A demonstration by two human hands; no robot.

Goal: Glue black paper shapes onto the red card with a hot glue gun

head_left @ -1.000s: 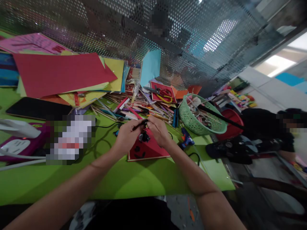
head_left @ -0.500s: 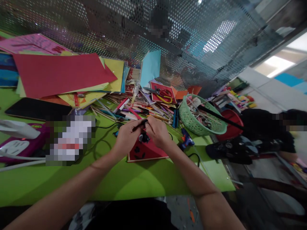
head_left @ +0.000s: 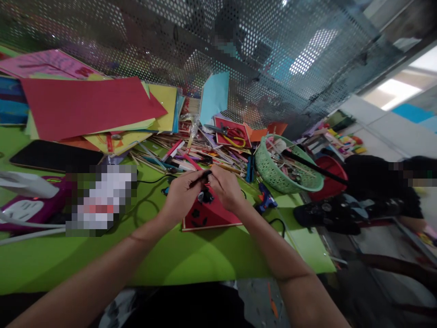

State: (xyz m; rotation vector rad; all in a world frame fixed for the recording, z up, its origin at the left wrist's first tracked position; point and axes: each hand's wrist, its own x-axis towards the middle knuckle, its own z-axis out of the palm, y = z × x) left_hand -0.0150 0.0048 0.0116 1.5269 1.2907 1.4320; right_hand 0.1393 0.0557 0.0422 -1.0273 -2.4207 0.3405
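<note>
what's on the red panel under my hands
Black shapes mark the red panel, near left; a glossy piece overlaps it, contact unclear. Your left hand and right hand partly hide its far side.

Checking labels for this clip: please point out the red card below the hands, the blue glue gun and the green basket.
Red card (head_left: 219, 213): head view, on its bare red surface.
Blue glue gun (head_left: 267, 198): head view, on its body.
Green basket (head_left: 270, 171): head view, on its outer wall.
</note>
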